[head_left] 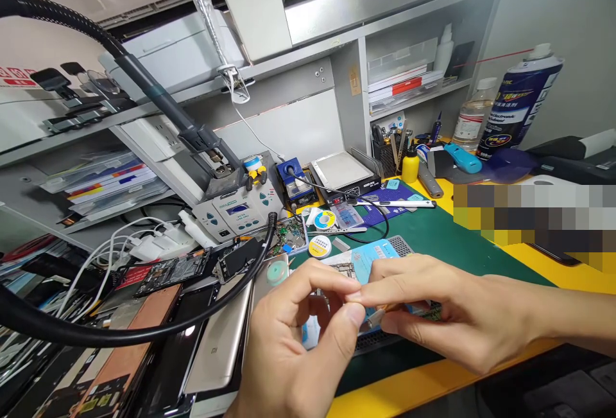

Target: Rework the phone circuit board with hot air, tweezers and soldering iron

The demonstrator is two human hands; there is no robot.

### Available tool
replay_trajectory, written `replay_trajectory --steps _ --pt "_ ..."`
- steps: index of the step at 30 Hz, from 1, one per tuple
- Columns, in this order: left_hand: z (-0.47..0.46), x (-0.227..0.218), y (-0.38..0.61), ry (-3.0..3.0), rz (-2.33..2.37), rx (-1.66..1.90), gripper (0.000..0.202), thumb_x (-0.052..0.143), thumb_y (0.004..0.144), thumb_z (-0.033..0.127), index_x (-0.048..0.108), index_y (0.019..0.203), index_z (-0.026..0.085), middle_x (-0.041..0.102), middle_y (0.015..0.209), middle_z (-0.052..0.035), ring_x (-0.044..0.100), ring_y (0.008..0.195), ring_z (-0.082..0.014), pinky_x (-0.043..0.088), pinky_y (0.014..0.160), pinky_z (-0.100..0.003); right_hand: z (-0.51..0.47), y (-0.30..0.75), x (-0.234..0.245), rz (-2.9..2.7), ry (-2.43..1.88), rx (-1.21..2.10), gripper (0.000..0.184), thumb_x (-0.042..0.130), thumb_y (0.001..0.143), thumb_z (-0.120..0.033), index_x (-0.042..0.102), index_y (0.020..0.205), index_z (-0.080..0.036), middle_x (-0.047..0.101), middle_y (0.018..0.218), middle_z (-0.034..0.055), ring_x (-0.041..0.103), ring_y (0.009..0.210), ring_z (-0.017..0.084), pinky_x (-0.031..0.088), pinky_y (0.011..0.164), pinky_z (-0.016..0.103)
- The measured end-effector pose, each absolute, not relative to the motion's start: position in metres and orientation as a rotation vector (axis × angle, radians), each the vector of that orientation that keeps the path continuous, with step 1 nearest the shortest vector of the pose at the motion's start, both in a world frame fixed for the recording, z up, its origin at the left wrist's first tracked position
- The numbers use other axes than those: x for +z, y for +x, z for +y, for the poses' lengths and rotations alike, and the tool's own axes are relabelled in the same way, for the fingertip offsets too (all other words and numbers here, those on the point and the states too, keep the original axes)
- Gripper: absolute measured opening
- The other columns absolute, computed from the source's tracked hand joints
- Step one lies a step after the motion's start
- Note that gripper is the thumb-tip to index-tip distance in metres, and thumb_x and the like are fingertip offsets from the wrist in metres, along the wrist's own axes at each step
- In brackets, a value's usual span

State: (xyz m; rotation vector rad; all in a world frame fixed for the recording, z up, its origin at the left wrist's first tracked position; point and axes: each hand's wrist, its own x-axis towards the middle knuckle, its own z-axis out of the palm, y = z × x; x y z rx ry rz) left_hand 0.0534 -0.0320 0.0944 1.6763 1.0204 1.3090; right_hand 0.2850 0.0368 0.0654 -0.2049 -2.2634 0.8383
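Note:
My left hand (303, 334) is closed in a pinch, thumb and index fingertips together. What lies between them is hidden or too small to name. My right hand (447, 309) meets it from the right, its index fingertip touching the left fingertips. A small silvery piece (375, 319) shows at the right thumb and fingers, with a bit of orange beside it. Beneath both hands lies a light-blue pad (378, 254) on a perforated dark plate (398, 246). A small circuit board (345, 269) shows just behind my left fingers.
Phones, including a gold one (219, 341), crowd the left side under a black hose (144, 339). Behind stand a hot-air station (235, 212), a heating plate (344, 174) and a solder reel (325, 218). A yellow bottle (410, 164) and a spray can (520, 106) stand back right. A green mat (481, 248) covers the bench.

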Motion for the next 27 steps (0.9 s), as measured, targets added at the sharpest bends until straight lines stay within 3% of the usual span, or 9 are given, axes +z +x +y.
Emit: replay_trajectory --steps 7,14,21,27 --pt "-0.026 0.091 0.045 1.762 1.032 1.265 0.010 0.071 0.100 0.023 0.078 0.101 0.030 0.072 0.091 0.0001 0.067 0.079 -0.0115 0.054 0.067 -0.018 0.035 0.285 0.067 -2.255 -0.244 0.914 0.055 0.062 0.100 -0.003 0.068 0.153 -0.016 0.067 0.087 0.0033 0.056 0.073 0.014 0.047 0.068 0.025" --pt "-0.024 0.090 0.044 1.858 1.081 1.262 0.009 0.070 0.102 0.028 0.077 0.102 0.032 0.073 0.088 0.0018 0.067 0.075 -0.0113 0.053 0.063 -0.019 0.035 0.290 0.076 -2.191 -0.441 1.492 0.049 0.069 0.106 -0.034 0.069 0.155 -0.032 0.065 0.092 0.0038 0.054 0.072 0.014 0.046 0.061 0.022" --pt "-0.021 0.089 0.044 2.090 1.059 1.301 0.019 0.066 0.103 0.017 0.075 0.110 0.032 0.074 0.090 0.0021 0.072 0.081 -0.0124 0.058 0.068 -0.021 0.034 0.289 0.071 -2.123 -0.480 1.571 0.046 0.072 0.104 -0.034 0.072 0.150 -0.029 0.066 0.092 0.0035 0.055 0.074 0.015 0.049 0.065 0.025" --pt "-0.018 0.088 0.041 2.470 1.016 1.383 0.027 0.067 0.097 0.003 0.072 0.114 0.024 0.078 0.093 -0.0001 0.073 0.083 -0.0089 0.060 0.078 -0.018 0.038 0.287 0.074 -2.071 -0.452 1.720 0.052 0.072 0.103 -0.028 0.068 0.155 -0.027 0.061 0.090 0.0009 0.050 0.073 0.013 0.045 0.066 0.025"
